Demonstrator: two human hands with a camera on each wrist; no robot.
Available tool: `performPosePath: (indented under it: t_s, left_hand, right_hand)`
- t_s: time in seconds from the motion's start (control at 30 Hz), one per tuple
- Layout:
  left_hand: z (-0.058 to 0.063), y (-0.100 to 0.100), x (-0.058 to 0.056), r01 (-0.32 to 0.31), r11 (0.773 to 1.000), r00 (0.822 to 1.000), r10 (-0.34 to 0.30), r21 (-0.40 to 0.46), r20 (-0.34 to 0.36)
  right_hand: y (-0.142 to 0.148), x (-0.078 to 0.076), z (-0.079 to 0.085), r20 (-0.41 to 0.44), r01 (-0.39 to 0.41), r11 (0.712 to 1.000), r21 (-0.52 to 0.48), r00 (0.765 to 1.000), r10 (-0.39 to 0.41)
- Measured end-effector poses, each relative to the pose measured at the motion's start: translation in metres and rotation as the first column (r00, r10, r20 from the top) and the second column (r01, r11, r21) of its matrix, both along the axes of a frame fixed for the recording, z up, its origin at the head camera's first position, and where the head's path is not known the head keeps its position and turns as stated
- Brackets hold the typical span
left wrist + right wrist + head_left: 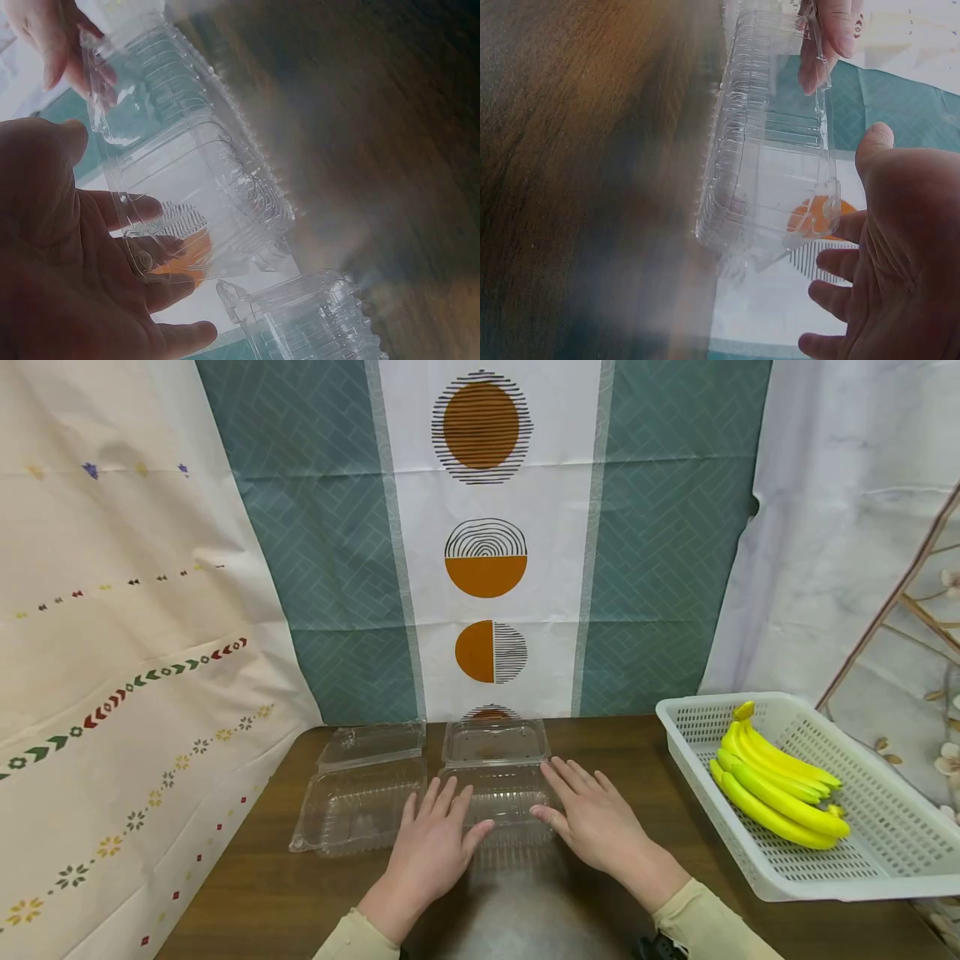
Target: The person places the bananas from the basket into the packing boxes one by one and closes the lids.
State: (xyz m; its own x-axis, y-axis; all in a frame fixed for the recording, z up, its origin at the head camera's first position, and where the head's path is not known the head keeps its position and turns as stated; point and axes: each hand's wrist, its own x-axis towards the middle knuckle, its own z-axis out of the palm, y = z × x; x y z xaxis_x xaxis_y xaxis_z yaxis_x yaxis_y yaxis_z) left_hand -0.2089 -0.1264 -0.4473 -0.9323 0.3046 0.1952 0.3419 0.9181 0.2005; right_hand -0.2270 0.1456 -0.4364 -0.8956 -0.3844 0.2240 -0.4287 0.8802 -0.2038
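Observation:
Two clear plastic clamshell boxes lie with their lids folded back on the table. My left hand (429, 847) reaches to the left side of the right-hand box (506, 795), its fingers spread and straight. On the other side my right hand (596, 818) extends its fingers by that box's right edge, close to where the lid (495, 742) folds back. Neither hand grips anything. In the left wrist view, the left fingers show partly through the clear wall of the box (176, 161). The second box (360, 806) sits just left of the left hand.
At the right, a white perforated plastic basket (862, 890) holds a bunch of yellow bananas (783, 793). Beneath everything is a dark wooden table (240, 885). Hanging patterned cloths (330, 568) border its back and sides.

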Motion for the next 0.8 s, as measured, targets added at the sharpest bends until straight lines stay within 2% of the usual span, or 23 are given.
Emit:
performPosePath:
  t_s: [0.47, 0.8]
  left_hand:
    - [-0.007, 0.000, 0.004, -0.006, 1.000, 0.999, 0.006, 0.006, 0.033]
    - [-0.013, -0.001, 0.003, -0.002, 1.000, 1.000, 0.001, 0.031, 0.023]
  right_hand:
    - [-0.001, -0.001, -0.009, 0.036, 0.001, 1.000, 0.016, 0.999, -0.002]
    - [0.000, 0.001, -0.014, 0.075, 0.010, 1.000, 0.005, 0.997, -0.011]
